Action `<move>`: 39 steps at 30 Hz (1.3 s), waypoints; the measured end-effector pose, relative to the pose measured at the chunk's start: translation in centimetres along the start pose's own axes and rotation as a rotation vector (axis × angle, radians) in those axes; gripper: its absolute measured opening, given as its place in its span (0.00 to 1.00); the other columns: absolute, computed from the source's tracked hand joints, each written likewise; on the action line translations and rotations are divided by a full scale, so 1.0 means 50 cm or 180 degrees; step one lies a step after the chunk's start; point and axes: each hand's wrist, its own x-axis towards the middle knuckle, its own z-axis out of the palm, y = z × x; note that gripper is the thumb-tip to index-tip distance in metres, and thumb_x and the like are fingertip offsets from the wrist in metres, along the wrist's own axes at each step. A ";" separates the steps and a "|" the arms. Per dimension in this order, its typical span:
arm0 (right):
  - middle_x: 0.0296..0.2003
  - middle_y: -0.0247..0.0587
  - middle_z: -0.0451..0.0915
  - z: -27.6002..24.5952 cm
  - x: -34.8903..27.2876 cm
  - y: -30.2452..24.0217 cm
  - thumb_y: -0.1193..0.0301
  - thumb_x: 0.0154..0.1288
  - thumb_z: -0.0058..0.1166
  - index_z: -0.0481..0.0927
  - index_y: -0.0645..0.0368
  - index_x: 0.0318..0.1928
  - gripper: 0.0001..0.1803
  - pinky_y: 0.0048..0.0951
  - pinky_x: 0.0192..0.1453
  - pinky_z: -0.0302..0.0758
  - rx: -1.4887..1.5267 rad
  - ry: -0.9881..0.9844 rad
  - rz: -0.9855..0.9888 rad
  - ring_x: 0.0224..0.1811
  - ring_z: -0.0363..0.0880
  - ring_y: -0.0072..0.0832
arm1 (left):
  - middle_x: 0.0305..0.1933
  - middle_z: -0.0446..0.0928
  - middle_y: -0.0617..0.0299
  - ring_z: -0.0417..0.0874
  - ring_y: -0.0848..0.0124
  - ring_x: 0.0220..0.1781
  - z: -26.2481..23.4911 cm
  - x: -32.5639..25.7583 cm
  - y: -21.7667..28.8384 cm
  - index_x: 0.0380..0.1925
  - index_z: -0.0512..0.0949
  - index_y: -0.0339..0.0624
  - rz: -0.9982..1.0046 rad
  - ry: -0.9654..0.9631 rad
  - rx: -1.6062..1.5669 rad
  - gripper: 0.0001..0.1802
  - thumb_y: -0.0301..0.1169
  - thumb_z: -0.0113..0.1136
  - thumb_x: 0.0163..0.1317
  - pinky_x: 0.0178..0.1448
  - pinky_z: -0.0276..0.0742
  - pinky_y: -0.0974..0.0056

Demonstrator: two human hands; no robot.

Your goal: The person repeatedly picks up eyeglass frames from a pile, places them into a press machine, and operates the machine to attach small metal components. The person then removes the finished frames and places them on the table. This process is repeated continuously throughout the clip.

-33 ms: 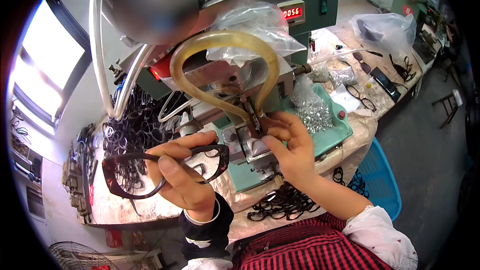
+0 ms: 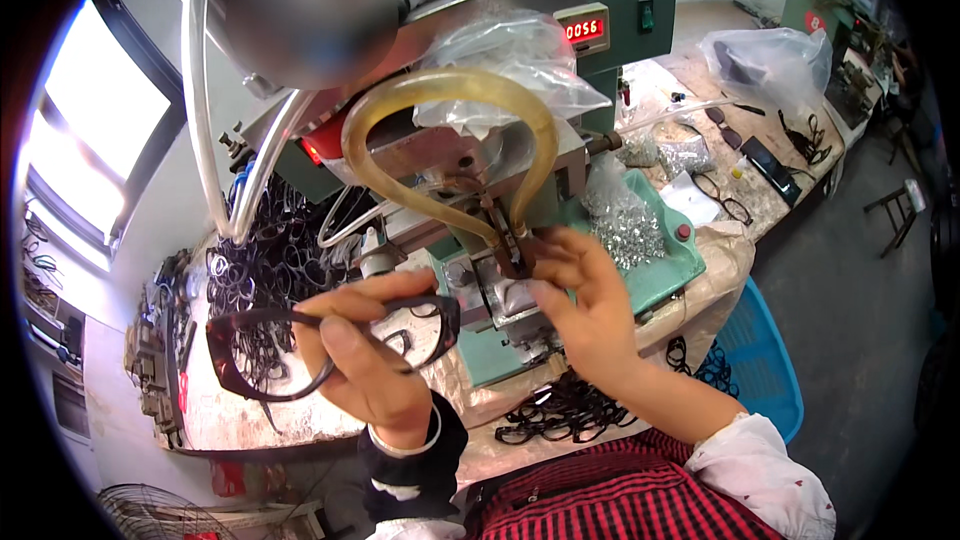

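Observation:
My left hand (image 2: 365,360) holds a dark glasses frame front (image 2: 270,350) up in front of me, fingers closed around its bridge. My right hand (image 2: 585,305) reaches to the work head (image 2: 510,250) of a green bench machine (image 2: 600,30), its fingertips pinched at the small metal fixture there; whether a small part sits between them is hidden. A yellowish hose (image 2: 450,90) loops over the fixture. A heap of small shiny metal parts (image 2: 625,225) lies on the green tray (image 2: 670,265) just right of my right hand.
A pile of dark frames (image 2: 265,260) lies left of the machine, and more frames (image 2: 565,410) sit at the bench's near edge. A blue basket (image 2: 760,370) stands lower right. Plastic bags (image 2: 770,55), loose glasses (image 2: 725,200) and tools cover the far bench. A window (image 2: 90,140) is at left.

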 end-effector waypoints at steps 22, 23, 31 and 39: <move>0.43 0.45 0.84 -0.310 -0.006 0.061 0.78 0.58 0.58 0.82 0.60 0.47 0.14 0.39 0.63 0.74 -0.3137 0.0578 -0.0311 0.49 0.82 0.43 | 0.28 0.82 0.39 0.84 0.55 0.23 0.038 -0.172 -0.036 0.39 0.66 0.41 -0.4195 -0.1715 -0.2584 0.13 0.40 0.45 0.75 0.31 0.84 0.61; 0.38 0.44 0.82 -0.298 -0.014 0.048 0.74 0.55 0.63 0.84 0.58 0.40 0.10 0.43 0.60 0.74 -0.3327 0.0556 -0.0415 0.48 0.80 0.46 | 0.28 0.82 0.39 0.84 0.55 0.23 0.039 -0.175 -0.036 0.39 0.66 0.41 -0.4209 -0.1740 -0.2566 0.13 0.40 0.44 0.75 0.31 0.84 0.61; 0.34 0.44 0.81 -0.249 0.020 0.088 0.70 0.51 0.65 0.85 0.57 0.29 0.05 0.44 0.49 0.76 -0.4566 0.0397 -0.0110 0.43 0.79 0.44 | 0.34 0.84 0.46 0.87 0.60 0.35 -0.011 -0.193 -0.059 0.47 0.72 0.36 -0.4085 -0.2313 -0.2208 0.26 0.51 0.41 0.77 0.37 0.82 0.64; 0.34 0.44 0.84 -0.275 -0.016 0.107 0.79 0.60 0.61 0.84 0.63 0.41 0.08 0.35 0.46 0.77 -0.3379 0.0764 -0.0623 0.38 0.83 0.37 | 0.39 0.83 0.63 0.81 0.75 0.42 -0.290 -0.157 -0.026 0.40 0.83 0.35 -0.1499 -0.0384 0.1587 0.06 0.21 0.64 0.63 0.45 0.76 0.68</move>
